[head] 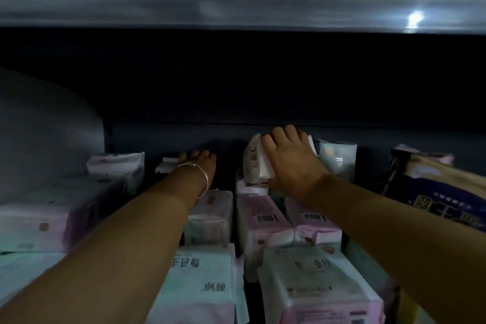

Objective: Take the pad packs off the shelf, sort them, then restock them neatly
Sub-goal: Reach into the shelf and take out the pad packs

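Two arms reach deep into a dim shelf (pixel 236 134) crowded with packs (pixel 263 221). Right hand (pixel 292 163) grasps an upright white pack (pixel 253 163) at the back; left hand (pixel 200 162) rests on another, grip unclear. Bright shelf edge (pixel 236 5) overhead.

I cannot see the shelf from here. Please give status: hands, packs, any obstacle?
Both hands deep in shelf. Right hand grips white pack; left hand on rear pack, grip unclear. Front packs crowd underneath.
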Demonstrator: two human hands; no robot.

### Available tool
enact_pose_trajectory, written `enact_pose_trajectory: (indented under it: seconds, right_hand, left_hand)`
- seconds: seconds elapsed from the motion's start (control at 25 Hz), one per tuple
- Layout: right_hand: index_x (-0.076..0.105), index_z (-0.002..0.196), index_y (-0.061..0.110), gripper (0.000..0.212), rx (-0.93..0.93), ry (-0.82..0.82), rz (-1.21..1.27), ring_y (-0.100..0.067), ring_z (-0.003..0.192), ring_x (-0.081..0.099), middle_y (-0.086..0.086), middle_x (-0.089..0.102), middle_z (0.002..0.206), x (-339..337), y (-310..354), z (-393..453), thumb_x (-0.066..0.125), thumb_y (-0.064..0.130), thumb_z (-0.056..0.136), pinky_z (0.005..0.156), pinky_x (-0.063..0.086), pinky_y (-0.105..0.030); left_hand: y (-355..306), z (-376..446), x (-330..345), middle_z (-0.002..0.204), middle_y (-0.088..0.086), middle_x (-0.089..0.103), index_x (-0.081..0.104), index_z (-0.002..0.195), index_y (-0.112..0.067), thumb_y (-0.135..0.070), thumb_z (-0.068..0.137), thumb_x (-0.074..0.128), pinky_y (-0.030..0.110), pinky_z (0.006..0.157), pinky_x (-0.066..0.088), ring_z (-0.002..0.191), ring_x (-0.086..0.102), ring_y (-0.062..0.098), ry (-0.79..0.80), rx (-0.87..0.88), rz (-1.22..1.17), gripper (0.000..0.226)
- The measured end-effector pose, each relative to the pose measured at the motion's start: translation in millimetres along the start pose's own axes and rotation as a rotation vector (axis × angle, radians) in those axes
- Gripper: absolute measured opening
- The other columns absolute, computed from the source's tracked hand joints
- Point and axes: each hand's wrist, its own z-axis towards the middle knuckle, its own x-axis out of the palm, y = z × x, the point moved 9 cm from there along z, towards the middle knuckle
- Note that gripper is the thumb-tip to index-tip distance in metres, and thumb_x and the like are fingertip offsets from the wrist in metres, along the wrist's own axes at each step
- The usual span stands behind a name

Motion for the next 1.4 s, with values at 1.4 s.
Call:
enact_pose_trajectory:
  seconds: [1.4]
  right_hand:
    - [0.02,0.144,0.005,0.081,-0.098,0.026,-0.038,-0.03,0.12,0.035,-0.012,0.036,0.133,-69,19,-37,0.066,0.027,0.08,0.102,0.028,-0.041]
  left_hand:
    - [-27,-80,-96,0.133,0.012,0.038,0.034,0.133,-0.011,-0.021,0.079,0.066,0.049,0.109,0.022,0.124,0.035,0.031,-0.293,-0.035,0.352,0.064]
